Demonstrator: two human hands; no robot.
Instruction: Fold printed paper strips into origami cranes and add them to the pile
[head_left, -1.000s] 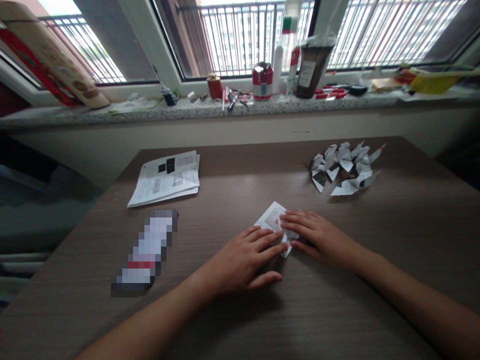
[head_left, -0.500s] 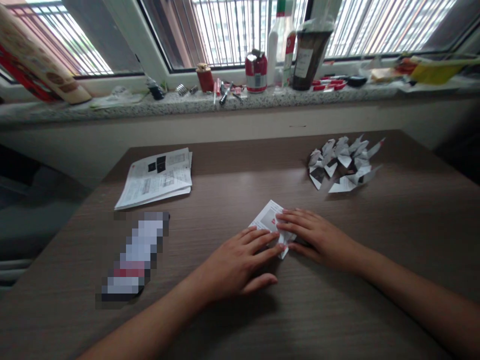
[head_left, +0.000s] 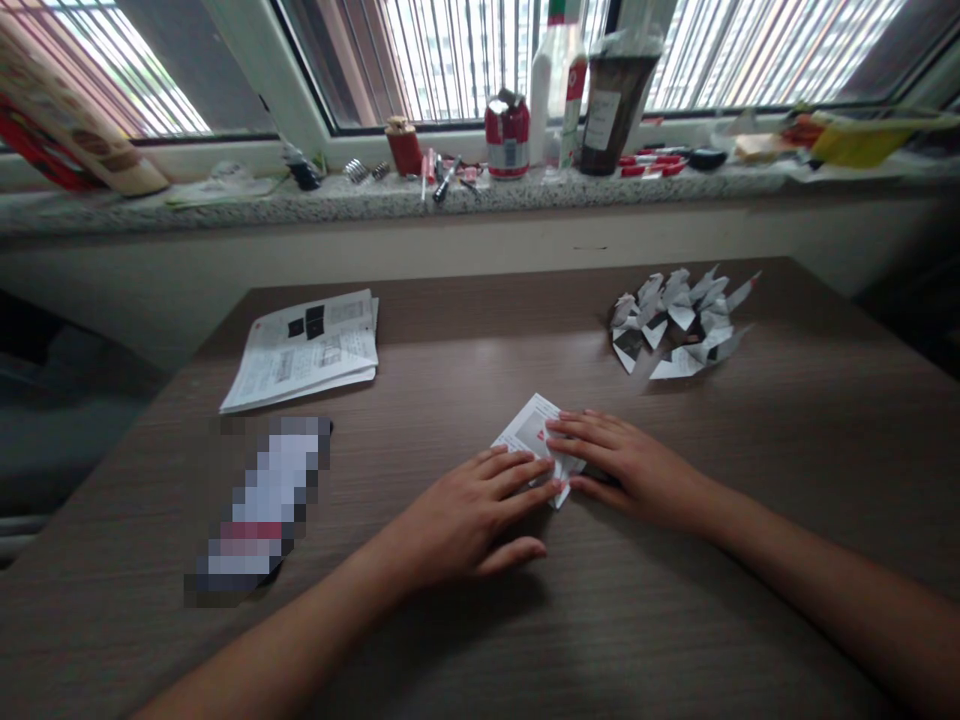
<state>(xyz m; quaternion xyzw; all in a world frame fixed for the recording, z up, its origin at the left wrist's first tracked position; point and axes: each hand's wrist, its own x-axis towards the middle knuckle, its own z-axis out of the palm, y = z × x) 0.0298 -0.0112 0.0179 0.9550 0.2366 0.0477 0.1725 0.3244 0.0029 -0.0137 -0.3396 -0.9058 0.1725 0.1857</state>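
Observation:
A small folded piece of printed paper (head_left: pixel 529 424) lies flat on the brown table (head_left: pixel 465 350), one corner pointing away from me. My left hand (head_left: pixel 487 510) rests on its near left part, fingers stretched out and thumb spread apart. From the right, my right hand (head_left: pixel 619 460) lays its extended fingers over the paper's right side. The fingertips of both hands almost meet on the sheet and cover much of its lower half.
Several folded paper figures (head_left: pixel 679 320) stand clustered at the back right. A stack of printed sheets (head_left: pixel 300 350) lies at the back left, with a blurred-out phone-like object (head_left: pixel 274 490) nearer me. On the stone windowsill (head_left: pixel 360 210) are a red can (head_left: pixel 508 135), a dark cup (head_left: pixel 611 115) and small items.
Both hands keep nearly the same flat pose on the folded paper. The whole view has shifted slightly; nothing has been taken up or let go.

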